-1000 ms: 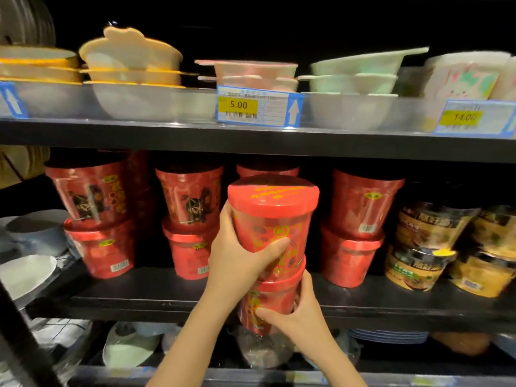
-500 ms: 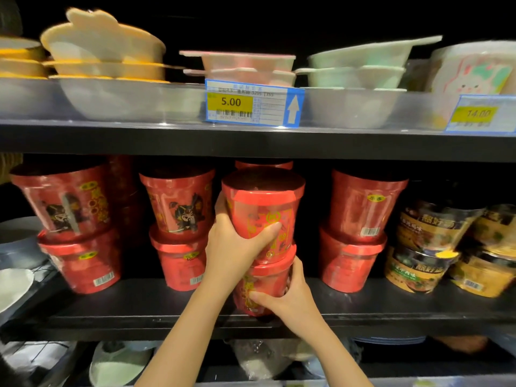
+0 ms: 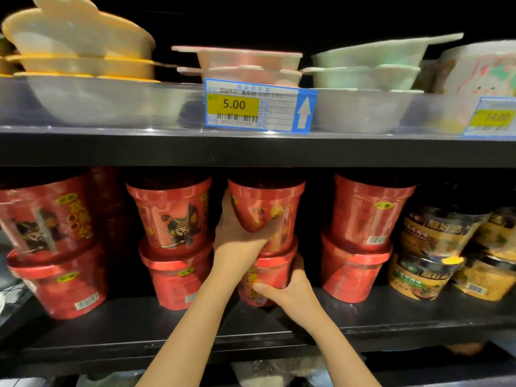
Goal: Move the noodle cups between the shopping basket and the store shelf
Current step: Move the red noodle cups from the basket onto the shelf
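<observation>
Two red noodle cups are stacked in the middle of the black shelf. My left hand wraps the upper red cup from its left side, thumb across the front. My right hand grips the lower red cup at its base, which sits on the shelf board. Both cups stand upright between other red stacks. The shopping basket is not in view.
Stacks of red cups stand left and right of my stack, another at far left. Brown and yellow noodle bowls fill the right end. The upper shelf holds plastic bowls and a 5.00 price tag.
Both hands have carried the two stacked cups forward from in front of the shelf edge into the gap between the red stacks. The camera has moved closer.
</observation>
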The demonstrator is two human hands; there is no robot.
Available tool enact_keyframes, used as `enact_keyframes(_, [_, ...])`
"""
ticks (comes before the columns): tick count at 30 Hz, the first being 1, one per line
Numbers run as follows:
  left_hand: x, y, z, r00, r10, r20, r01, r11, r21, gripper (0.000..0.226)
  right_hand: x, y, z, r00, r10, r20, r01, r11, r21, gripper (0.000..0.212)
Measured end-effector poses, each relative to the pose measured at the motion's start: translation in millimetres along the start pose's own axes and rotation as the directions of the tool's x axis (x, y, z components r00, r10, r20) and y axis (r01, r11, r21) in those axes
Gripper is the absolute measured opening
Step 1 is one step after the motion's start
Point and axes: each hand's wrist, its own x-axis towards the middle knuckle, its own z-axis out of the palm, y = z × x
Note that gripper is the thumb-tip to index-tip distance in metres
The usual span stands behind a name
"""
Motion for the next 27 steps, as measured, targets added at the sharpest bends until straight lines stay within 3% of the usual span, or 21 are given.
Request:
enact_keyframes(7, [7.0, -4.4, 0.6, 1.0, -0.008, 0.024, 0.008, 1.0, 0.002, 0.12, 1.3, -2.0, 0.9, 1.0, -0.007, -0.011, 0.007, 1.0, -0.003, 0.079])
enact_keyframes(14, [7.1, -5.2, 2.4, 1.0, 0.004, -0.014, -0.004, 1.0, -0.02, 0.105, -3.2, -5.0, 1.1, 0.999, 0.02, -0.028, -0.021, 0.999, -0.027, 0.087])
enact_keyframes(19, [-7.3, 2.2, -2.7, 1.0, 0.023, -0.011, -0.023, 1.0, -0.003, 0.116, -10.8, -10.8, -1.0, 0.999, 0.049, 0.004, -0.048, 0.991, -0.126, 0.084])
enact_keyframes(23, [-34.1, -4.1, -16.5, 0.997, 0.054, -0.055, -0.039, 0.968, 0.25, 0.079, -35.5, -9.5, -9.1, 0.998, 0.01, -0.059, -0.031, 0.931, -0.364, 0.084])
enact_keyframes(27, [-86.3, -18.2, -45.6, 0.986, 0.138, -0.097, -0.075, 0.875, 0.479, 0.054, -78.4, -7.7, -13.1, 0.995, -0.096, -0.04, 0.06, 0.845, -0.532, 0.063])
